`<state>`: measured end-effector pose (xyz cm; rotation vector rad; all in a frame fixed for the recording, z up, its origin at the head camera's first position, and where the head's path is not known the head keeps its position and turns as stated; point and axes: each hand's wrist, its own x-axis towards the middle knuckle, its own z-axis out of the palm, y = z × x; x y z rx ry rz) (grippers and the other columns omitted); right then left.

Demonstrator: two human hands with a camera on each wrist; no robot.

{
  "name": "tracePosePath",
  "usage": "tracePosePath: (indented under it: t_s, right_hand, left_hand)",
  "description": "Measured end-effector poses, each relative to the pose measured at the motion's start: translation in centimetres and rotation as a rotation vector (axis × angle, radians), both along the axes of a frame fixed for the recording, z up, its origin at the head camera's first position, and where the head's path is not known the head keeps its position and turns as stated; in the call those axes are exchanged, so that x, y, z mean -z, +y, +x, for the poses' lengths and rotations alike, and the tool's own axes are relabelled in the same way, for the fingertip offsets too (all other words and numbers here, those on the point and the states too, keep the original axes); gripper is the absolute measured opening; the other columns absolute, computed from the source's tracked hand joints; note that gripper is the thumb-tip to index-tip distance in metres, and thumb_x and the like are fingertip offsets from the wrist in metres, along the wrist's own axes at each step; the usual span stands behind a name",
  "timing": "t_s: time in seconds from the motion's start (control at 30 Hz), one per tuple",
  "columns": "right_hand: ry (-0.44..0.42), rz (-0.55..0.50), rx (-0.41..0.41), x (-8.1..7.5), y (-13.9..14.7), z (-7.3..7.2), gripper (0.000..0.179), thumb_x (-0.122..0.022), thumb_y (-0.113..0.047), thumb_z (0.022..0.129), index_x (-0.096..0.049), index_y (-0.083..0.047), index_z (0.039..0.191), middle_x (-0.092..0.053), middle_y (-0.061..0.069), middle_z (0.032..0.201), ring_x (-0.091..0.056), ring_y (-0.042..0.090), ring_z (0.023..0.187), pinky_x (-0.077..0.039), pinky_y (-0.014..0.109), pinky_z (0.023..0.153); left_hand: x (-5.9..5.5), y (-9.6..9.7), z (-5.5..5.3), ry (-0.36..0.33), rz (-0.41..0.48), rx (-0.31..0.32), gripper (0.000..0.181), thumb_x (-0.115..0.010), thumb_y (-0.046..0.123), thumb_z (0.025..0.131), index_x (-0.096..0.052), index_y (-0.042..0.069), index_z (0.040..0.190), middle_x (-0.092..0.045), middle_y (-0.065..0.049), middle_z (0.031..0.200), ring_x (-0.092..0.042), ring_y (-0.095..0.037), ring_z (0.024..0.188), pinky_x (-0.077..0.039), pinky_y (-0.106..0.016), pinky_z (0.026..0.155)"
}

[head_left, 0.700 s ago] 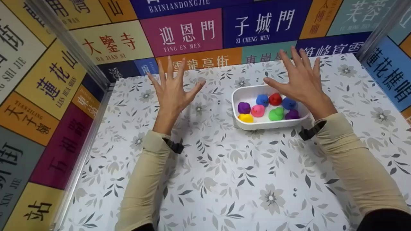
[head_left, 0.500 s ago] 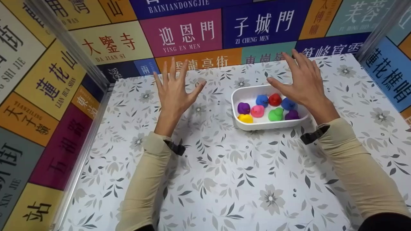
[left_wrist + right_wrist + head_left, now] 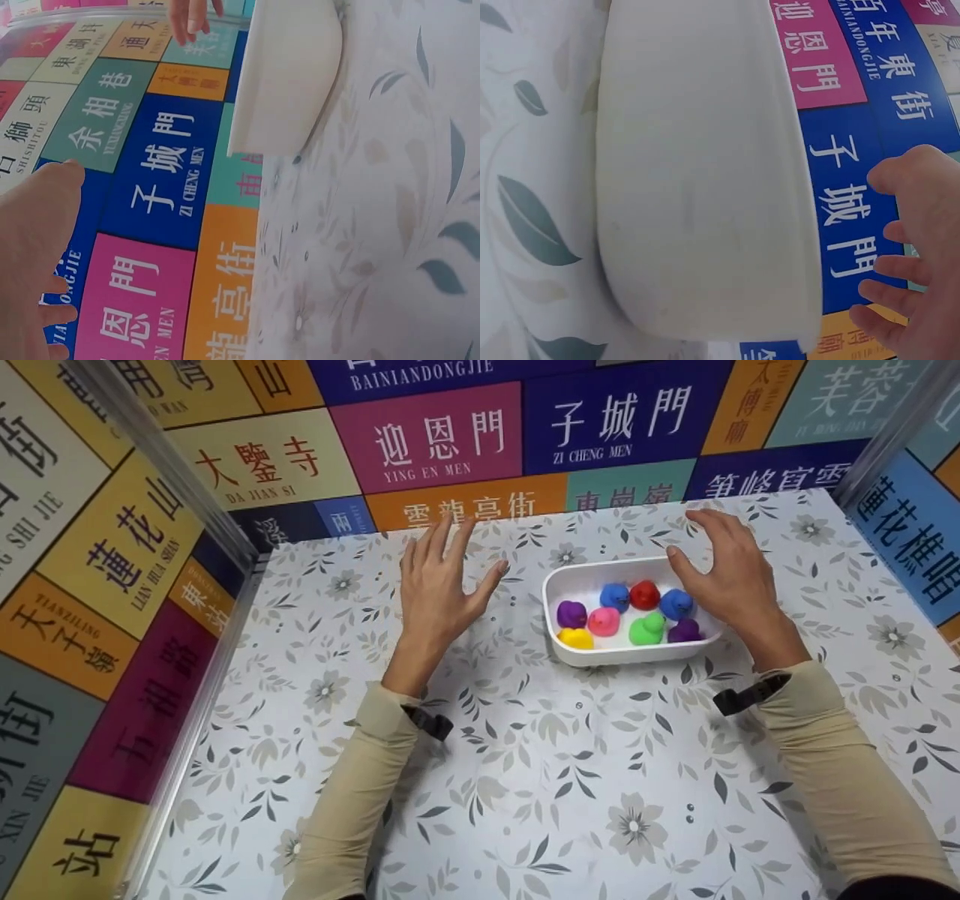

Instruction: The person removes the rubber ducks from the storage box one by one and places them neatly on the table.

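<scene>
A white rectangular tub (image 3: pixel 622 654) stands on the table, right of the middle. In it lie several small toy ducks: a pink duck (image 3: pixel 604 622), a green duck (image 3: pixel 646 628), a red duck (image 3: pixel 644 595), a yellow duck (image 3: pixel 576 638), and blue and purple ones. My right hand (image 3: pixel 739 577) hovers over the tub's right end, fingers slightly bent, holding nothing. To the left of the tub, my left hand (image 3: pixel 442 589) is held above the table with relaxed fingers and nothing in them. Both wrist views show the tub's outer wall (image 3: pixel 697 172) from the side.
A floral cloth (image 3: pixel 525 780) covers the table. Colourful panels with Chinese lettering (image 3: pixel 435 439) form walls at the back, left and right. Dark straps with small devices (image 3: pixel 427 721) sit at both wrists.
Both hands have drawn back a little toward the person, and the left has also shifted right. Their fingers are less spread than before. The tub and ducks stay put.
</scene>
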<state>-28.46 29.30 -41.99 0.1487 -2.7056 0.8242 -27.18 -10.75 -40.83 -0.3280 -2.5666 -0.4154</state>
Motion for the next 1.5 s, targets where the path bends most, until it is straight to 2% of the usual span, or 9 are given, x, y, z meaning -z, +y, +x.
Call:
tracePosePath:
  t_s: [0.17,0.27,0.5,0.73,0.93,1.1,1.27,1.5]
  right_hand:
    - [-0.036,-0.058,0.017,1.1,0.6,0.3,0.057,-0.06,-0.043,0.107,-0.056,-0.017,0.157,-0.054,0.016,0.161,-0.051,0.04,0.147,-0.043,0.067,0.118]
    - [-0.062,-0.11,0.012,1.8,1.1,0.4,0.055,-0.058,-0.041,0.108,-0.056,-0.014,0.156,-0.056,0.018,0.158,-0.054,0.042,0.142,-0.047,0.065,0.114]
    - [-0.122,-0.243,0.05,3.2,1.7,0.5,0.05,-0.053,-0.032,0.11,-0.058,-0.01,0.154,-0.059,0.018,0.157,-0.062,0.039,0.138,-0.053,0.057,0.114]
    - [-0.217,-0.331,0.059,4.4,2.4,0.0,0.052,-0.056,-0.032,0.11,-0.055,-0.01,0.157,-0.059,0.019,0.158,-0.058,0.038,0.145,-0.045,0.054,0.124]
    - [-0.223,-0.365,0.012,5.1,2.5,-0.4,0.049,-0.052,-0.027,0.112,-0.055,-0.014,0.159,-0.057,0.016,0.161,-0.052,0.033,0.152,-0.04,0.046,0.129]
    - [-0.211,-0.383,0.022,5.0,2.3,-0.4,0.046,-0.05,-0.026,0.112,-0.06,-0.012,0.155,-0.057,0.012,0.163,-0.051,0.03,0.154,-0.04,0.044,0.129]
    - [-0.199,-0.393,0.051,5.0,2.0,-0.3,0.044,-0.046,-0.022,0.113,-0.064,-0.015,0.152,-0.061,0.01,0.159,-0.06,0.027,0.142,-0.049,0.037,0.12]
    - [-0.195,-0.401,0.082,5.0,1.7,-0.3,0.044,-0.044,-0.017,0.113,-0.064,-0.014,0.151,-0.062,0.01,0.158,-0.063,0.027,0.137,-0.052,0.036,0.117]
  left_hand:
    - [0.8,1.1,0.3,0.045,0.02,0.061,0.073,-0.052,0.068,0.105,-0.051,0.021,0.161,-0.049,-0.009,0.168,-0.048,-0.031,0.153,-0.031,-0.053,0.133]
    - [1.4,1.8,0.5,0.05,0.04,0.103,0.069,-0.054,0.065,0.106,-0.055,0.019,0.158,-0.056,-0.009,0.163,-0.055,-0.031,0.148,-0.038,-0.051,0.128]
    - [2.8,3.6,1.0,-0.033,0.049,0.162,0.062,-0.056,0.06,0.107,-0.061,0.017,0.15,-0.07,-0.008,0.145,-0.066,-0.029,0.134,-0.051,-0.048,0.116]
    - [3.9,5.5,1.5,-0.09,0.062,0.23,0.057,-0.058,0.057,0.107,-0.064,0.016,0.147,-0.073,-0.007,0.14,-0.071,-0.028,0.126,-0.057,-0.045,0.109]
    - [4.0,7.3,1.6,-0.145,0.064,0.267,0.055,-0.059,0.055,0.107,-0.065,0.017,0.147,-0.071,-0.005,0.144,-0.07,-0.027,0.13,-0.056,-0.042,0.112]
    - [4.1,8.5,1.6,-0.173,0.051,0.286,0.048,-0.061,0.049,0.107,-0.067,0.019,0.144,-0.072,-0.005,0.142,-0.069,-0.025,0.13,-0.056,-0.039,0.113]
    - [4.0,9.1,1.4,-0.212,0.055,0.326,0.034,-0.064,0.035,0.107,-0.071,0.019,0.136,-0.076,-0.005,0.13,-0.071,-0.024,0.12,-0.06,-0.038,0.103]
    - [3.3,9.5,0.8,-0.331,0.076,0.421,0.017,-0.067,0.02,0.105,-0.08,0.016,0.115,-0.079,0.002,0.108,-0.07,-0.017,0.101,-0.059,-0.032,0.088]
